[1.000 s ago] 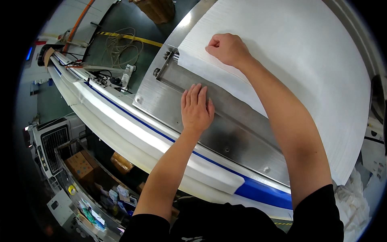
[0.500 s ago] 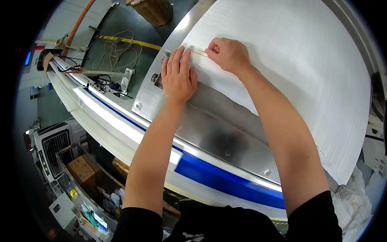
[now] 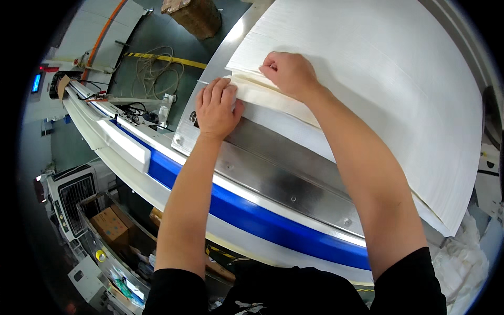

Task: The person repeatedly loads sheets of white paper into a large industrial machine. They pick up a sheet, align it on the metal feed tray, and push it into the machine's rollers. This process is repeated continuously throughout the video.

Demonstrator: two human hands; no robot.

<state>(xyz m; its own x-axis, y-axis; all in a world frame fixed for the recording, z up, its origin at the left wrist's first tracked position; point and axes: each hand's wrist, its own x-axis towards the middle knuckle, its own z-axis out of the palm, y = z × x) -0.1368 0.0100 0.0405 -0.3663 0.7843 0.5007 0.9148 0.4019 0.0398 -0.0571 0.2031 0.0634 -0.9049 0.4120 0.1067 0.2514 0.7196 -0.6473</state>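
Observation:
A broad stack of thin white sheets point(image 3: 367, 68), cloth-like in look, lies over a metal plate point(image 3: 273, 176). Its near left edge is parted, showing cream-coloured layers point(image 3: 273, 97) between the upper and lower sheets. My left hand point(image 3: 216, 107) has its fingers bent over the left corner of the lower layers, gripping them at the edge. To its right, my right hand point(image 3: 287, 73) is closed in a pinch at the edge of the upper sheets; what lies between its fingertips is mostly hidden.
Along the plate's near side runs a blue and white rail point(image 3: 252, 226), with a white cover piece point(image 3: 126, 144) on it. On the floor are a brown carton point(image 3: 194, 17) and coiled hose point(image 3: 152, 71). A bin with cardboard boxes point(image 3: 110, 226) stands lower left; crumpled white plastic point(image 3: 459, 260) lies lower right.
My left hand has gone from lying flat to curled and shifted slightly left and down. The stack's edge has parted wider, exposing cream layers. The white cover piece has slid left along the rail.

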